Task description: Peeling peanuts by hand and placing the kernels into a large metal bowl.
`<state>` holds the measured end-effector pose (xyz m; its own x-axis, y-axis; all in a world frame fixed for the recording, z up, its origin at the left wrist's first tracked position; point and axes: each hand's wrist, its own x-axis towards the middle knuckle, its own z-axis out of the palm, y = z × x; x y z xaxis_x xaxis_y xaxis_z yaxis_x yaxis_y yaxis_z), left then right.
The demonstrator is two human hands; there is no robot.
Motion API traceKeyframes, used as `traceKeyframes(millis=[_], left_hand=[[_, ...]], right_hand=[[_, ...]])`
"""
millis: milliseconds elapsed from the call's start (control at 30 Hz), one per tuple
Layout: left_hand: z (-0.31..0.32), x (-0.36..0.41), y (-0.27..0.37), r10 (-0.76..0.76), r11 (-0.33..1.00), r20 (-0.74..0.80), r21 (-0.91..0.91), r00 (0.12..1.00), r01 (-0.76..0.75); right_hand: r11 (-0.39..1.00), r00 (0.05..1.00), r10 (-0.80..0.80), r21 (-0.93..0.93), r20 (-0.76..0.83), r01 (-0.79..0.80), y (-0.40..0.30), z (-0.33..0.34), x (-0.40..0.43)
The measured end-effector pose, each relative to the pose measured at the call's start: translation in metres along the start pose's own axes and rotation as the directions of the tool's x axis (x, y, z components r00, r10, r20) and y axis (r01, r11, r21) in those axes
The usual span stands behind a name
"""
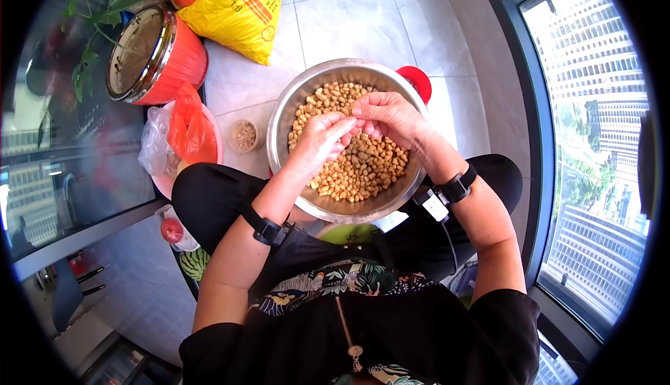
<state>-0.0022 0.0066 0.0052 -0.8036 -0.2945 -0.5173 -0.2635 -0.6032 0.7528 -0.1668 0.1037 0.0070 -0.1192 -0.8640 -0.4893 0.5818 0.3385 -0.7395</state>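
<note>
A wide stainless steel bowl (pixel 285 176) in front of me holds a heap of unshelled peanuts (pixel 361 168). Over the heap, my left hand (pixel 324 136) and my right hand (pixel 390 115) meet at the fingertips. Thumb and forefinger of each hand are pinched together around something small, which seems to be a peanut, mostly hidden by the fingers. The other fingers are curled above the peanuts. Left of the bowl stands a small clear cup (pixel 245 136) with light brown bits in it.
A pink basin (pixel 215 136) with red and clear plastic bags stands at the left. Behind it are a red pot (pixel 180 63) with a plant and a yellow plastic bag (pixel 238 13). A red round object (pixel 417 82) shows behind the bowl. A window frame (pixel 539 123) borders the right.
</note>
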Motion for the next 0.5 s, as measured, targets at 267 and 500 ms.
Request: traceKeyframes(millis=[267,500], left_hand=[[0.0,-0.003,0.001,0.024,0.997,0.036,0.074,0.999,-0.027],[-0.007,0.003,-0.005,0.037,0.996,-0.049,-0.076,0.998,-0.041]], right_hand=[[0.984,0.99,-0.1,-0.136,0.097,0.112,0.01,-0.004,0.004],[0.982,0.983,-0.184,-0.055,-0.021,0.182,0.022,0.01,0.004]])
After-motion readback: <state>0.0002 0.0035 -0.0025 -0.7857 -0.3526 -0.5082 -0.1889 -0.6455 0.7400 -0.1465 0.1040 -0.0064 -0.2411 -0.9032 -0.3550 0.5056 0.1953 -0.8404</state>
